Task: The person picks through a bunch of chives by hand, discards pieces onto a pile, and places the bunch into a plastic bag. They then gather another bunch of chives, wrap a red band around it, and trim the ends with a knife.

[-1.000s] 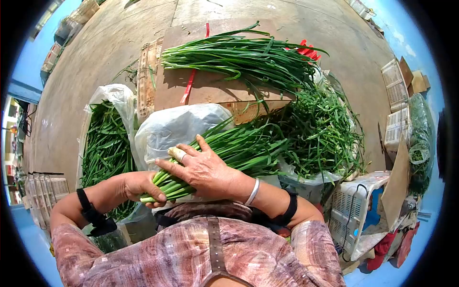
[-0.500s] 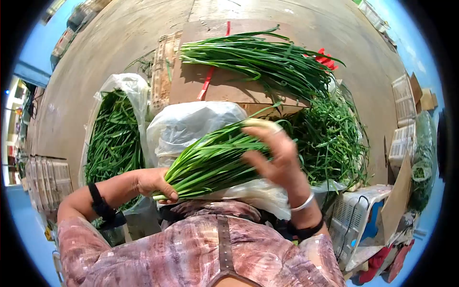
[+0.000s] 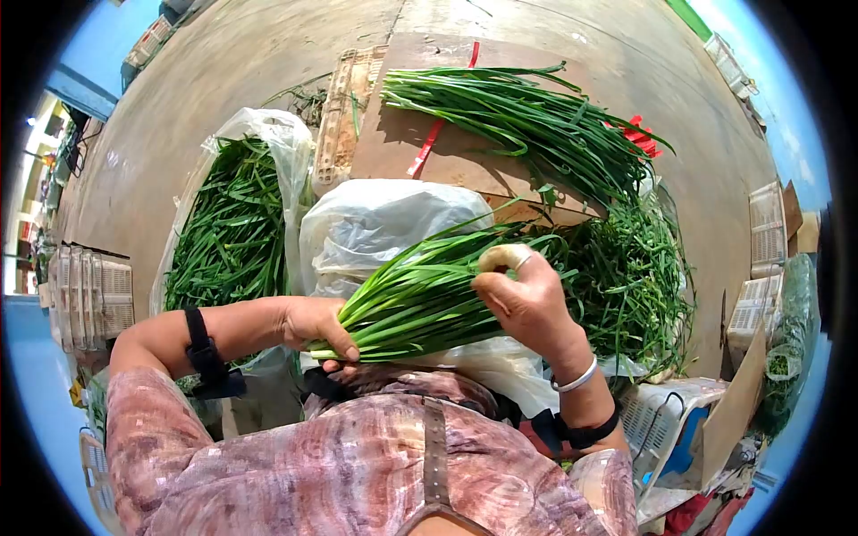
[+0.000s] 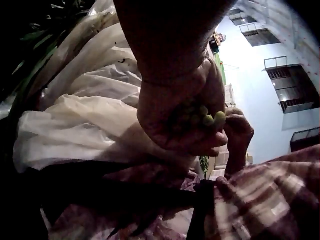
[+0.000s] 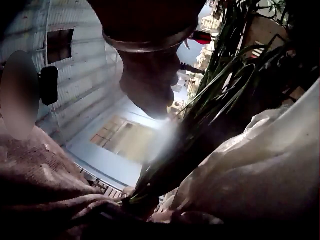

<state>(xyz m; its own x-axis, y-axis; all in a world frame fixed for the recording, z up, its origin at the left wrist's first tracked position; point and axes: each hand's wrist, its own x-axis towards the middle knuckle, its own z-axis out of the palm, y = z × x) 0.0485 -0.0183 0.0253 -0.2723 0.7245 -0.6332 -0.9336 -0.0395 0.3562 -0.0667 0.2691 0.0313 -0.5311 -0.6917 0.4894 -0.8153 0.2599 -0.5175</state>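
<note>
L hand (image 3: 319, 323) grips base of long flat-leaved green bundle (image 3: 404, 304), nr white plastic sheeting (image 3: 380, 216). R hand (image 3: 534, 302) curled by leaves (image 3: 447, 259); can't tell if pinching any. L wrist cam only: round yellow-green stem ends (image 4: 208, 120), face-on.

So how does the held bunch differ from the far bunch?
The held bunch is gripped near its ends by the left hand; the far bunch lies on a brown board. The held bunch looks brighter green, the far bunch darker. Both have pale ends pointing left.
</note>
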